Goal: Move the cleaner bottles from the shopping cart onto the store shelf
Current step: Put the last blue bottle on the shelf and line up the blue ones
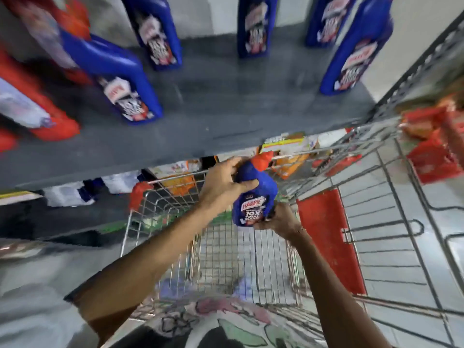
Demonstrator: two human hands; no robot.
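A blue cleaner bottle (253, 197) with a red cap is held above the wire shopping cart (226, 247), just below the front edge of the grey store shelf (213, 116). My left hand (226, 182) grips its upper body near the neck. My right hand (278, 219) cups its base from below. Several more blue bottles stand on the shelf: one at front left (120, 81), one behind it (155, 33), one at the back middle (256, 26), one at the right (356, 49).
Red bottles (42, 116) crowd the shelf's left end. The cart has red corner guards (139, 194) and a red panel (326, 237). Packaged goods (288, 151) lie on the lower shelf, red packs (431, 151) at right. Bare shelf surface lies between the blue bottles.
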